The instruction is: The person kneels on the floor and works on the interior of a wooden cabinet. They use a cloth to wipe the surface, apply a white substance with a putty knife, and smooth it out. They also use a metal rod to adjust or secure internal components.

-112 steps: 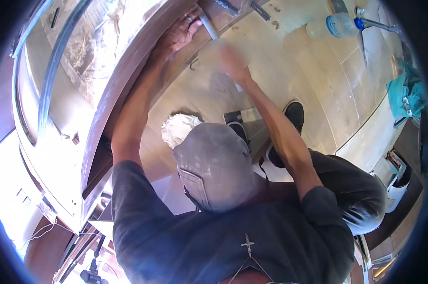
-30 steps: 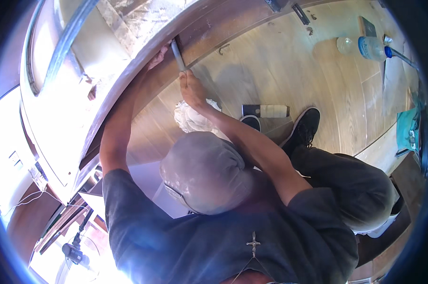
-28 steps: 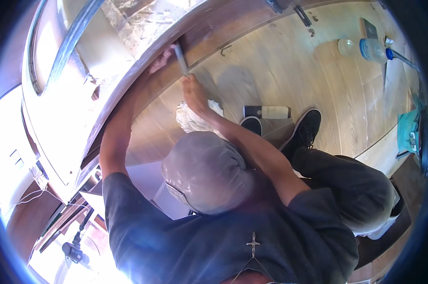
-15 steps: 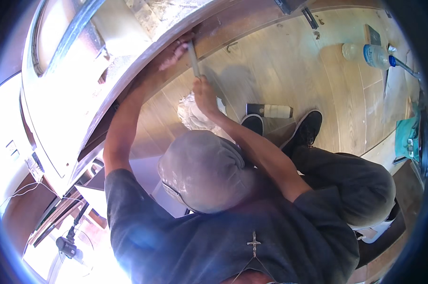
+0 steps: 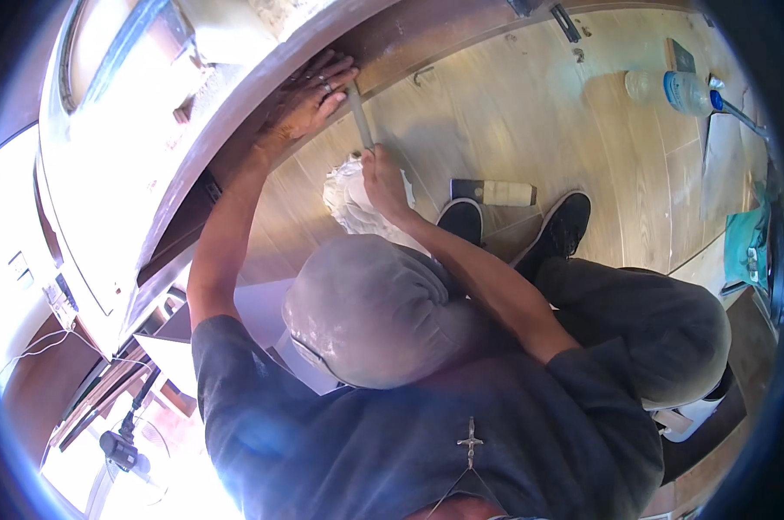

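My left hand (image 5: 310,104) lies with its fingers spread on a brown wooden panel (image 5: 401,52), under the rim of a pale curved piece. My right hand (image 5: 385,186) is closed round the near end of a narrow, flat grey strip (image 5: 360,117). The far end of this strip reaches the panel beside my left fingertips; its exact kind cannot be made out. Below my right hand, a crumpled whitish bag (image 5: 340,195) sits on the floor, partly hidden by the hand and my dusty knee (image 5: 370,308).
On the wood-look floor (image 5: 531,113) lies a flat tool (image 5: 505,193) with a dark end, near my shoes (image 5: 567,225). Farther right are a clear bottle (image 5: 686,93) and a teal bag (image 5: 745,250). The pale curved piece (image 5: 149,191) rises close on my left.
My left hand, blurred earlier, now shows clearly with its fingers spread on the panel. My right hand and the grey strip have shifted slightly toward me.
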Demonstrator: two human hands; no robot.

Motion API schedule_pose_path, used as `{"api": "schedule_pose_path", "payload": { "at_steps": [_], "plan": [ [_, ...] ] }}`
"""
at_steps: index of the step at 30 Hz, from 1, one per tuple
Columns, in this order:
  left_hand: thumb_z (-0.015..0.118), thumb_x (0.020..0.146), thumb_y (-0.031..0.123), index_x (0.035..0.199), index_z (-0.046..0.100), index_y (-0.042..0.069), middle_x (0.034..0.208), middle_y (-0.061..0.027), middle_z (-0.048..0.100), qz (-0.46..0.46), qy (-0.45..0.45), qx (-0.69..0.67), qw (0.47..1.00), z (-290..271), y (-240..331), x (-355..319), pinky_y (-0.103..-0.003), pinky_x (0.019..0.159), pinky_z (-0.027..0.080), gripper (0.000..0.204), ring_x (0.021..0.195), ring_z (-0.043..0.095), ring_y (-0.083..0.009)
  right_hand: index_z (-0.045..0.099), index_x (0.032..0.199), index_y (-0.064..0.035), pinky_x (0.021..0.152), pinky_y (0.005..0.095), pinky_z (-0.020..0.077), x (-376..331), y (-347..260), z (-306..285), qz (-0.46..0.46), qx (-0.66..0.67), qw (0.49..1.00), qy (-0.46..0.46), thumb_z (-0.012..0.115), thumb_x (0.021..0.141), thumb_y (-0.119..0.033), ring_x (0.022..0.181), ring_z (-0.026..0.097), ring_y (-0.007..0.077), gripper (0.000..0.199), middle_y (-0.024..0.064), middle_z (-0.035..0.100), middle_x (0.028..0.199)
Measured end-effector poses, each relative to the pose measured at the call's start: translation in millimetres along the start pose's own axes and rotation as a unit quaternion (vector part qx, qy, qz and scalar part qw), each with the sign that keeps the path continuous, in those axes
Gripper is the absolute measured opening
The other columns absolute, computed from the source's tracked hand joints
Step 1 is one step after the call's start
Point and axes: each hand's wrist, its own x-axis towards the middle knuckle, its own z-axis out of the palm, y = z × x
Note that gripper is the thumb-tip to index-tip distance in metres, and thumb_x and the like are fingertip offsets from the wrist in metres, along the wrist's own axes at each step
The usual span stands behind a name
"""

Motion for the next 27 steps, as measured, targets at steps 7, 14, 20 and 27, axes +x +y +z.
{"api": "schedule_pose_path", "payload": {
  "at_steps": [7,14,20,27],
  "plan": [
    [0.04,0.104,0.035,0.14,0.048,0.01,0.15,-0.0103,0.04,-0.052,0.044,-0.473,0.879,39.0,-50.8,5.8,-0.042,0.119,0.023,0.045,0.141,0.034,-0.0263,0.049,0.106,0.0021,0.067,0.0553,0.046,49.8,-3.5,19.3,0.008,-0.017,1.0,0.01,0.042,0.1,-0.025,0.078,0.061,0.0492,0.028,0.0294,0.062,0.079],
    [0.039,0.104,0.033,0.14,0.049,0.015,0.152,-0.0056,0.038,-0.068,0.007,-0.306,0.95,5.0,-19.7,-12.1,-0.04,0.118,0.024,0.042,0.142,0.032,-0.0252,0.052,0.101,0.0013,0.064,0.0562,0.0452,13.1,18.4,29.7,-0.11,-0.058,0.992,-0.008,0.044,0.099,-0.023,0.075,0.06,0.05,0.026,0.0306,0.06,0.074],
    [0.037,0.103,0.034,0.138,0.052,0.013,0.149,-0.0056,0.042,-0.066,0.023,-0.435,0.898,8.4,-26.6,-12.9,-0.042,0.119,0.022,0.043,0.143,0.031,-0.0255,0.051,0.098,0.002,0.061,0.0551,0.0449,22.4,-10.8,3.2,0.018,0.053,0.998,-0.02,0.043,0.098,-0.023,0.068,0.058,0.0508,0.027,0.0298,0.058,0.068],
    [0.044,0.1,0.029,0.138,0.053,0.016,0.146,-0.0067,0.047,-0.113,0.0,0.016,0.993,-3.6,-13.4,-21.9,-0.044,0.117,0.025,0.041,0.139,0.037,-0.0273,0.054,0.099,-0.0019,0.068,0.0506,0.0465,40.0,2.2,2.2,0.065,0.085,0.991,-0.083,0.045,0.096,-0.022,0.076,0.06,0.0437,0.022,0.0278,0.06,0.08]
  ]
}}
